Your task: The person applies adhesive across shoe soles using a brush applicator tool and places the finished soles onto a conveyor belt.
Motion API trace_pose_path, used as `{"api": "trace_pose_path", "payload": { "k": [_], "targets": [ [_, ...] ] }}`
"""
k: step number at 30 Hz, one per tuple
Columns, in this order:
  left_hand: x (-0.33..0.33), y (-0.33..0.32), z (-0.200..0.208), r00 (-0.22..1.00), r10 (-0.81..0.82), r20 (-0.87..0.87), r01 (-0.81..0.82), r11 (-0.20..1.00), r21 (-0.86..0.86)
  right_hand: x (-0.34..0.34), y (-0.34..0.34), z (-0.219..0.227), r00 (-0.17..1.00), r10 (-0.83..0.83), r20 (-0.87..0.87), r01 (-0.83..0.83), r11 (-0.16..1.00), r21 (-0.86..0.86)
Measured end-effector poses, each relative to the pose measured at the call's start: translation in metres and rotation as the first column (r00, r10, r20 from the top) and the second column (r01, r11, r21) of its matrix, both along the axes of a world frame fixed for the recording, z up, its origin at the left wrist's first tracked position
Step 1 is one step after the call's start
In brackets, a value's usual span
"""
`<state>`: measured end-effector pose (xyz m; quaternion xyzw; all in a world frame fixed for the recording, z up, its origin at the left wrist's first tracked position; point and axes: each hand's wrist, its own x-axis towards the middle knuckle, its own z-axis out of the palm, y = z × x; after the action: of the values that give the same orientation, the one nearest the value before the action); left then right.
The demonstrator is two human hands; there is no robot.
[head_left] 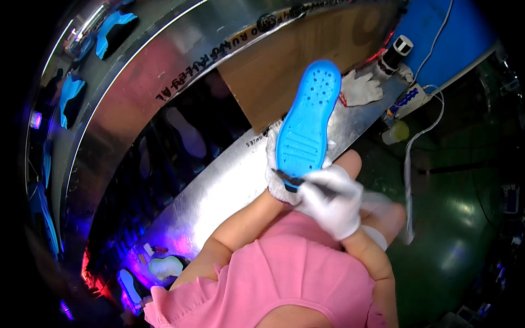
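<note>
Bare metal is curving around a green-floored workroom, with a silver desk (pixel 219 199) running diagonally beneath a raised metal track (pixel 117 115) carrying blue soles (pixel 71 98). From the head camera, a dark canister with a white top (pixel 398 50) is standing at the far end of the desk, its contents hidden; a small yellowish container (pixel 396 133) is sitting near a white power strip (pixel 411 104), what it is holding too unclear to tell. Grey soles (pixel 186 132) are lying in the dark space below the track. Handwritten black lettering is running along the track's side, with a smaller line marking the desk, and one large faint character is showing on a cardboard sheet (pixel 306 60). A spare white glove (pixel 363 90) is resting near the canister.

At centre, a large blue sole (pixel 307 123) is being held up above the desk's edge, its holed toe pointing away. The gloved left hand (pixel 271 158) is reaching up from the lower left, its grip closing around the sole from behind. Blurred, the gloved right hand (pixel 332 203) is bending inward at the heel, its grip closing on a dark tool (pixel 289 179).
</note>
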<state>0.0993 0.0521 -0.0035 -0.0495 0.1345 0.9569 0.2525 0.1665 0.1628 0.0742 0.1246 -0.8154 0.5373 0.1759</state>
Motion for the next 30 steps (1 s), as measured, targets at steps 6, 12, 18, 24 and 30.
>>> {"api": "trace_pose_path", "payload": {
  "k": [6,12,18,24,30],
  "targets": [
    [-0.016,-0.009,0.020,0.980,-0.175,-0.096,0.180,0.982,0.048,0.002,0.001,-0.005,0.976,0.056,-0.212,-0.033,0.993,0.113],
    [-0.053,-0.027,0.014,0.816,-0.410,-0.407,0.507,0.846,0.164,-0.020,0.027,0.000,0.978,0.186,-0.096,-0.179,0.981,0.081],
    [-0.076,-0.044,0.004,0.735,-0.548,-0.400,0.253,0.768,-0.588,-0.013,0.030,0.011,0.957,0.291,0.022,-0.291,0.953,0.086],
    [-0.083,-0.047,0.002,0.793,-0.518,-0.319,0.075,0.604,-0.793,0.005,0.027,0.024,0.946,0.320,0.053,-0.288,0.753,0.592],
    [-0.089,-0.044,0.020,0.706,-0.686,-0.176,0.301,0.515,-0.803,0.010,0.029,0.040,0.958,0.287,0.000,-0.218,0.727,0.651]
  ]
}}
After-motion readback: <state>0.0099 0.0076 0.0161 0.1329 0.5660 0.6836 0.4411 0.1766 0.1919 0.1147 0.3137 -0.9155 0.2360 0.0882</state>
